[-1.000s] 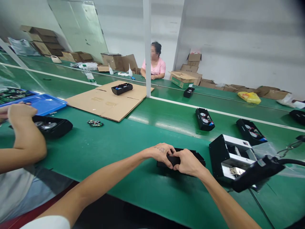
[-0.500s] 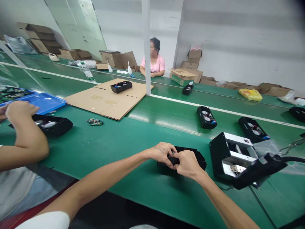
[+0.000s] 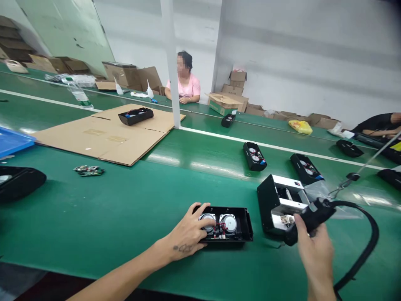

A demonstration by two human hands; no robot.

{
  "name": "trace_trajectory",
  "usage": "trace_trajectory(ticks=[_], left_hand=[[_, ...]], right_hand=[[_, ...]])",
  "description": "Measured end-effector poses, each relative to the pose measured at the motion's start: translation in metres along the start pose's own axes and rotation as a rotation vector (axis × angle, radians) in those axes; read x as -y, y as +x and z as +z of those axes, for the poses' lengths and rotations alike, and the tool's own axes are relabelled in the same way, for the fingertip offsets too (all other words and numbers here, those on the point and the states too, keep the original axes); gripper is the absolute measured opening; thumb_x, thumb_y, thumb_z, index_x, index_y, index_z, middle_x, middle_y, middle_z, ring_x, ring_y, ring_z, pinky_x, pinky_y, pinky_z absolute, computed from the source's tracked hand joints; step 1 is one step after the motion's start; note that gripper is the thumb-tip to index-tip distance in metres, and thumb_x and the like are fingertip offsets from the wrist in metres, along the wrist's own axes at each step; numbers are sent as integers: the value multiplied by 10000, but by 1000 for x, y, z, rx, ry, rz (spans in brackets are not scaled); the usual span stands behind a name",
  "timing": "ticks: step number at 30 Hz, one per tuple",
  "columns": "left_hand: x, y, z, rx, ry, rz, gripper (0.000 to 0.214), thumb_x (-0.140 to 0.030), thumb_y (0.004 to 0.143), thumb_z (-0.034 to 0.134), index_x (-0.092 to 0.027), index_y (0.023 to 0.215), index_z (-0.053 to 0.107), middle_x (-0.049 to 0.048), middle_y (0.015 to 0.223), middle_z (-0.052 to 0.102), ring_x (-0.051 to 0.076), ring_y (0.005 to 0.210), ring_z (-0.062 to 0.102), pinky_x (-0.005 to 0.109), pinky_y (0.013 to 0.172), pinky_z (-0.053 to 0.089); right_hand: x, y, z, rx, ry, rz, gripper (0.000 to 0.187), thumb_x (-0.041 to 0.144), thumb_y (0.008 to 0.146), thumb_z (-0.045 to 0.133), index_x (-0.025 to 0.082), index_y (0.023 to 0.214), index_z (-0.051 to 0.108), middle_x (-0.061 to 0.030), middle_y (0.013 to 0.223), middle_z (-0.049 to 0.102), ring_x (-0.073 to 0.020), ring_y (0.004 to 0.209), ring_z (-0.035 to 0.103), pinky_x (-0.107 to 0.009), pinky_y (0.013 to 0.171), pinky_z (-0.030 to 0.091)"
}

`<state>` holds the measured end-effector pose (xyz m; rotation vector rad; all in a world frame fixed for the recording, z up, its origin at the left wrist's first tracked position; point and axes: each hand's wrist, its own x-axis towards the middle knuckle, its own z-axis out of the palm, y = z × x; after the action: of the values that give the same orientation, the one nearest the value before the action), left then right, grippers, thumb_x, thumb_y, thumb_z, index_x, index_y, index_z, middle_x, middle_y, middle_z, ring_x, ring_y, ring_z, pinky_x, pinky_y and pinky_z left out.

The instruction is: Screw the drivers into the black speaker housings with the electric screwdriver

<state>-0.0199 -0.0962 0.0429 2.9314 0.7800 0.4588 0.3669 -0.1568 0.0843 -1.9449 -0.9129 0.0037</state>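
Note:
My left hand (image 3: 187,234) grips the left end of a black speaker case (image 3: 239,240), its fingers over the near and far walls. The case lies with its open side up; two round silver speakers (image 3: 230,224), red wires and a small board show inside. My right hand (image 3: 317,251) is wrapped round a black electric screwdriver (image 3: 318,213), which hangs tilted from a cable and has a thick black cord. Its lower end is in front of a black and silver box-shaped machine (image 3: 266,205), probably a screw feeder.
Circuit boards (image 3: 89,170) lie to the left, near another speaker case (image 3: 20,183) and a blue tray (image 3: 14,142). Flat cardboard (image 3: 75,140) bears one more case (image 3: 136,116). Several cases stand beyond the machine. A white post (image 3: 171,62) rises mid-bench; a person (image 3: 189,85) sits opposite.
My right hand has left the speaker case and taken hold of the screwdriver. The case now lies turned with its speakers showing, my left hand at its left end. The view has swung right.

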Motion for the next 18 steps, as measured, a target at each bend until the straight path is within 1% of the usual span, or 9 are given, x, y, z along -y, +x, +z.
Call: trace_trajectory(ticks=[2,5,7,8,10,12,14,16,18], left_hand=[[2,1,1,-11,-5,3,222,-446,872,871,-231,847,824,13,1363,715,464,1501,412,616,1194,316],[4,1,5,-30,-18,2,229,-444,851,886,-231,816,811,3,1361,720,469,1491,424,619,1182,320],[5,0,8,-45,-29,-1,218,-435,857,882,-238,806,805,-8,1362,723,461,1497,422,615,1188,308],[6,0,9,-53,-37,-4,212,-431,862,878,-241,806,803,-13,1360,726,456,1502,418,613,1192,301],[8,1,11,-62,-58,-9,201,-434,867,874,-252,817,805,-19,1351,732,444,1510,412,606,1192,299],[11,3,12,-62,-80,-11,202,-450,867,872,-262,826,809,-23,1342,737,434,1510,416,599,1180,313],[12,7,12,-53,-89,-6,202,-458,867,872,-269,827,814,-22,1338,739,425,1507,423,592,1174,327],[12,12,12,-42,-86,4,190,-453,864,876,-273,832,824,-17,1337,738,416,1511,421,583,1181,334],[11,16,11,-31,-76,11,171,-442,853,888,-278,857,838,-8,1349,731,409,1521,411,576,1192,335]], right_hand=[[-9,6,3,96,72,88,563,658,770,831,188,1067,740,-103,904,767,-334,869,705,-475,814,545],[-9,-4,13,113,478,103,566,588,738,890,189,1071,666,21,665,666,-213,621,633,-381,678,519],[-1,-10,13,187,725,133,527,516,759,899,192,1076,630,75,602,595,-150,501,558,-315,572,464],[5,-10,11,185,798,145,498,471,755,912,193,1052,625,88,590,574,-129,467,529,-288,530,430],[20,-4,3,46,889,100,427,365,733,935,192,970,625,98,577,546,-108,440,497,-264,479,385],[36,7,-7,-148,932,-20,368,289,732,928,194,926,629,97,580,543,-101,437,484,-268,461,382],[47,21,-11,-271,914,-118,344,274,734,920,200,892,624,90,588,560,-104,437,490,-281,463,399],[51,33,-10,-292,831,-149,340,319,749,915,206,852,612,84,577,570,-117,432,514,-302,485,429],[50,40,-6,-241,742,-128,354,378,762,910,207,829,607,83,558,566,-129,433,537,-316,511,449]])
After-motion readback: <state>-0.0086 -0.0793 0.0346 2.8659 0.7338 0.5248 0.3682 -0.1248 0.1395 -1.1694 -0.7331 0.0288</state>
